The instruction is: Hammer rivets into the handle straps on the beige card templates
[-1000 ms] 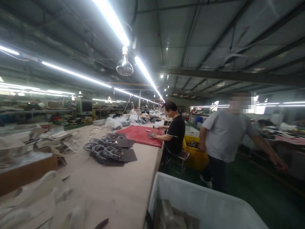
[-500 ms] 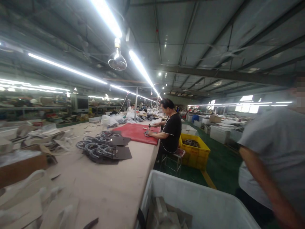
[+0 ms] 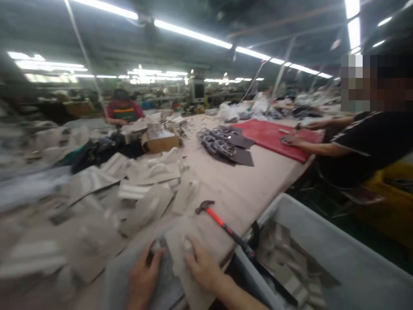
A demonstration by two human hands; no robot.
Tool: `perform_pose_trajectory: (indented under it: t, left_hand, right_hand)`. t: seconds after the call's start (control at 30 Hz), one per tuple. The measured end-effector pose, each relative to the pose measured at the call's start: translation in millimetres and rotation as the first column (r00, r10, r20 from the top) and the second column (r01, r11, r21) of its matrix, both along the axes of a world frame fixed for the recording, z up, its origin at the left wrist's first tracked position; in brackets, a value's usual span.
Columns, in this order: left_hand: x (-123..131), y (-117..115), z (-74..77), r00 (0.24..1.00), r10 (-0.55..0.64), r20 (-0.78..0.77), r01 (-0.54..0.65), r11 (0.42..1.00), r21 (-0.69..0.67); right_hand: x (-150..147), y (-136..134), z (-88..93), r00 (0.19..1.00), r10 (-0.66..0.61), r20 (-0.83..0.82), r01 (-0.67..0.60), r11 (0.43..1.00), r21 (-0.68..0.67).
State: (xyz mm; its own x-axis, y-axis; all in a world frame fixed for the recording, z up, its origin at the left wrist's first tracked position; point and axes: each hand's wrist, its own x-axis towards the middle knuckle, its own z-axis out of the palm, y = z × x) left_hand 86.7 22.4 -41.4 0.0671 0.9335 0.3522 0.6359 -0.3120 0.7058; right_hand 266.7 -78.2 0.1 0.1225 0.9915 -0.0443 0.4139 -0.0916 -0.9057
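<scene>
At the near edge of the table my left hand (image 3: 145,273) is closed, thumb and fingers pinched round a small pale thing that blur keeps me from naming. My right hand (image 3: 204,263) grips a beige panel (image 3: 179,252) with its thumb on top. A grey sheet or pad (image 3: 121,275) lies under both hands. Just beyond my right hand, a claw hammer (image 3: 222,224) with a red and black handle rests with its head on the table and its handle toward the bin.
Beige panels with pale handles (image 3: 148,206) are heaped to the left. A white bin (image 3: 322,230) with beige pieces stands at the right. Dark handled panels (image 3: 226,146) and a red mat (image 3: 267,135) lie farther off. A co-worker (image 3: 380,133) sits at right, another person (image 3: 124,107) behind.
My view has swung left and down toward the table. Both my hands, the beige panel and the hammer have come into sight. The person in grey is out of view.
</scene>
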Motion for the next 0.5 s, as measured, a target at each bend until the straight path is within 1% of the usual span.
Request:
perform_pose_trajectory:
  t: [0.03,0.07,0.1,0.17,0.23,0.33,0.43,0.5]
  left_hand:
    - [-13.3,-7.5,-2.2,1.0,0.008,-0.002,-0.008,0.999,-0.045]
    - [-20.1,-12.3,-3.8,1.0,-0.006,0.021,0.008,0.995,-0.096]
    - [-22.1,-14.5,-4.9,0.999,-0.006,0.053,0.012,0.994,-0.111]
    - [-18.7,-13.9,-6.4,0.994,-0.022,0.104,0.034,0.993,-0.112]
    - [-13.4,-12.2,-6.2,0.988,-0.025,0.15,0.042,0.992,-0.115]
    - [-9.9,-13.0,-3.6,0.97,0.015,0.242,0.026,0.986,-0.163]
    - [-8.0,-13.8,-0.1,0.912,0.077,0.403,0.022,0.972,-0.236]
    - [-4.3,-12.5,3.9,0.839,0.102,0.534,0.044,0.967,-0.252]
  right_hand:
    - [0.5,3.1,-6.1,1.0,-0.005,-0.006,0.005,0.999,-0.032]
    - [1.4,6.0,-10.6,1.0,0.004,-0.012,-0.004,0.999,-0.04]
    - [2.6,8.2,-13.4,1.0,0.001,-0.02,-0.001,0.999,-0.032]
    - [5.0,10.0,-14.7,0.999,-0.002,-0.046,0.001,1.0,-0.021]
    - [6.2,7.4,-13.1,0.998,-0.006,-0.068,0.003,0.999,-0.037]
    - [3.4,-3.6,-11.6,0.995,0.004,-0.095,-0.011,0.997,-0.074]
    - [-4.2,-18.8,-13.7,0.988,0.028,-0.154,-0.047,0.992,-0.121]
    - [-10.2,-27.8,-16.0,0.982,0.036,-0.186,-0.065,0.986,-0.151]
